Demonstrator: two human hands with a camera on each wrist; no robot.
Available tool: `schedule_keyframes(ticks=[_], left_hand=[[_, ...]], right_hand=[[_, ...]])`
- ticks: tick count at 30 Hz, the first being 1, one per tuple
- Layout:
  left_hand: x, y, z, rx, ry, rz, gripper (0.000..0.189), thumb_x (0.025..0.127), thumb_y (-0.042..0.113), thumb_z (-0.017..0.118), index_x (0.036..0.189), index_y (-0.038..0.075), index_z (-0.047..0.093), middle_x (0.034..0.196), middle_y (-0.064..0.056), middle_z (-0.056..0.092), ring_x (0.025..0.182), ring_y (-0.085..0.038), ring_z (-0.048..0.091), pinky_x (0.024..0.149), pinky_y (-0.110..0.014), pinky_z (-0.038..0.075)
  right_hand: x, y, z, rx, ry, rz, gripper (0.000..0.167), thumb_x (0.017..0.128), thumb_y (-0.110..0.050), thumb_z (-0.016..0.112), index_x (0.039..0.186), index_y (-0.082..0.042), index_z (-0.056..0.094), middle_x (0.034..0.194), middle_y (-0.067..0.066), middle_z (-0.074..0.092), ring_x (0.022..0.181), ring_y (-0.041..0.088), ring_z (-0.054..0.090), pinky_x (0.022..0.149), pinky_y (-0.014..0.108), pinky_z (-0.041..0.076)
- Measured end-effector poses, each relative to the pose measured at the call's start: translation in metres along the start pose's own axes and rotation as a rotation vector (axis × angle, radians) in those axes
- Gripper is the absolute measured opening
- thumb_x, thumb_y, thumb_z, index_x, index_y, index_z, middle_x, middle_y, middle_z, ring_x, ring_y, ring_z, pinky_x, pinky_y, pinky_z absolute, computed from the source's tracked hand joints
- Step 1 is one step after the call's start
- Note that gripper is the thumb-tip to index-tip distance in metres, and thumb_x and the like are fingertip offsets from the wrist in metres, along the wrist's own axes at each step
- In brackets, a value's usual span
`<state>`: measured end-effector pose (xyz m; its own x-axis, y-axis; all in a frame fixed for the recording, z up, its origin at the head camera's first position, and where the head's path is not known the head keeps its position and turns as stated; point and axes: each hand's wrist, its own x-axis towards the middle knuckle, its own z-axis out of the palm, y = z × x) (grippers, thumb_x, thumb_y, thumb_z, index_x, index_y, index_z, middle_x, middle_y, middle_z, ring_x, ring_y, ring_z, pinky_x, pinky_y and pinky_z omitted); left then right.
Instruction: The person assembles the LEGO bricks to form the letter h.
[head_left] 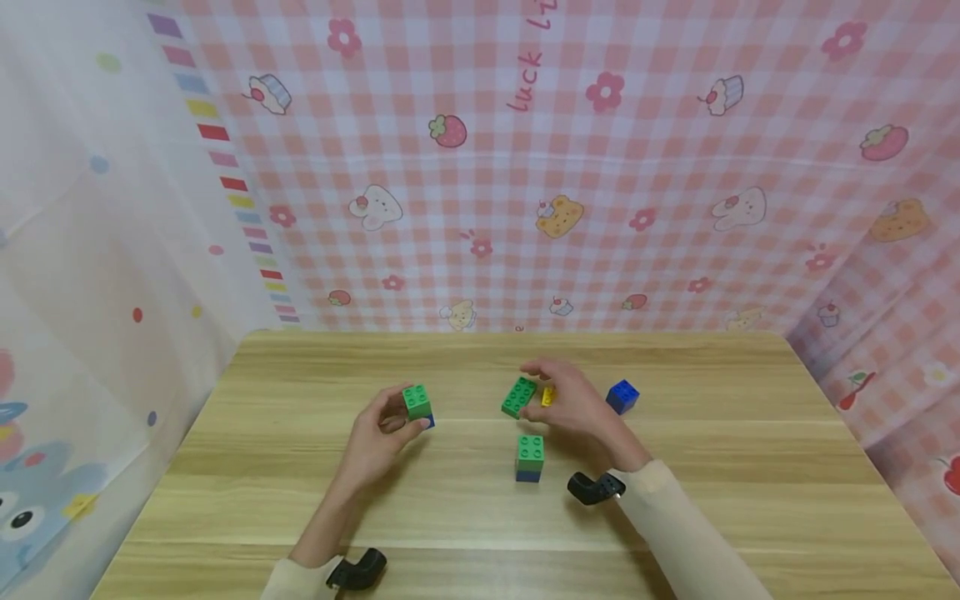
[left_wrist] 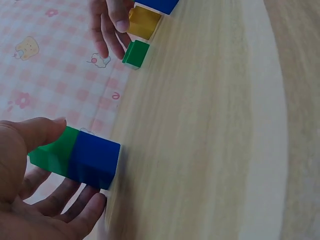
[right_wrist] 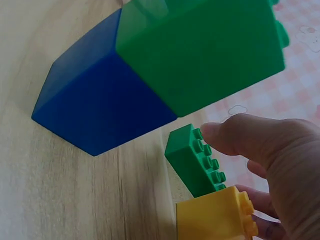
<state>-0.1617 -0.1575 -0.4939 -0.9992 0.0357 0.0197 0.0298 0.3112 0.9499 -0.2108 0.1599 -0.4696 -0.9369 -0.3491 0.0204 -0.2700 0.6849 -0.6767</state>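
On the left of the table, my left hand (head_left: 375, 433) grips a two-brick stack, a light green toy building brick (head_left: 417, 401) on top of a blue brick (left_wrist: 95, 159). The thumb lies on one side and fingers on the other. My right hand (head_left: 573, 404) reaches over a yellow brick (right_wrist: 207, 215), its thumb and fingers spread apart. Left of that hand lies a long green brick (head_left: 519, 397) with studs up; the thumb is close by its studs in the right wrist view. Whether the right fingers touch the yellow brick, I cannot tell.
Nearer the front stands another stack, a light green brick (head_left: 530, 450) upon a dark blue one (head_left: 528, 477). A single blue brick (head_left: 622, 396) sits right of the right hand. Behind the wooden table (head_left: 450, 533) hangs a pink checked cloth (head_left: 495, 167).
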Motion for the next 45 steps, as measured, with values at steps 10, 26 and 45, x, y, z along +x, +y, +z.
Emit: schedule_keyframes(ticks=[10,26,45], left_hand=[[0.001,-0.002,0.005,0.027,-0.005,-0.008,0.036,0.093,0.011,0.076,0.127,0.009,0.065,0.121,-0.015,0.07,0.115,-0.028,0.067,0.099,-0.031,0.059],[-0.001,0.0,0.015,0.03,-0.093,-0.023,0.038,0.093,0.017,0.077,0.129,0.012,0.065,0.121,-0.01,0.07,0.114,-0.024,0.067,0.103,-0.037,0.057],[-0.004,-0.001,0.03,0.029,-0.155,0.016,0.028,0.09,0.013,0.079,0.116,0.015,0.07,0.113,-0.003,0.072,0.11,-0.017,0.067,0.104,-0.036,0.056]], right_hand=[[0.008,-0.002,0.009,-0.019,-0.034,0.031,0.07,0.083,-0.022,0.085,0.144,-0.005,0.055,0.136,0.013,0.063,0.121,0.029,0.059,0.111,0.049,0.05],[0.015,0.0,0.013,-0.085,-0.067,0.051,0.069,0.081,-0.004,0.075,0.146,-0.019,0.056,0.137,0.012,0.061,0.129,0.034,0.052,0.11,0.057,0.047],[0.013,0.008,0.016,-0.106,0.006,0.03,0.034,0.084,-0.025,0.086,0.115,-0.017,0.074,0.121,0.004,0.069,0.117,0.027,0.056,0.108,0.049,0.048]])
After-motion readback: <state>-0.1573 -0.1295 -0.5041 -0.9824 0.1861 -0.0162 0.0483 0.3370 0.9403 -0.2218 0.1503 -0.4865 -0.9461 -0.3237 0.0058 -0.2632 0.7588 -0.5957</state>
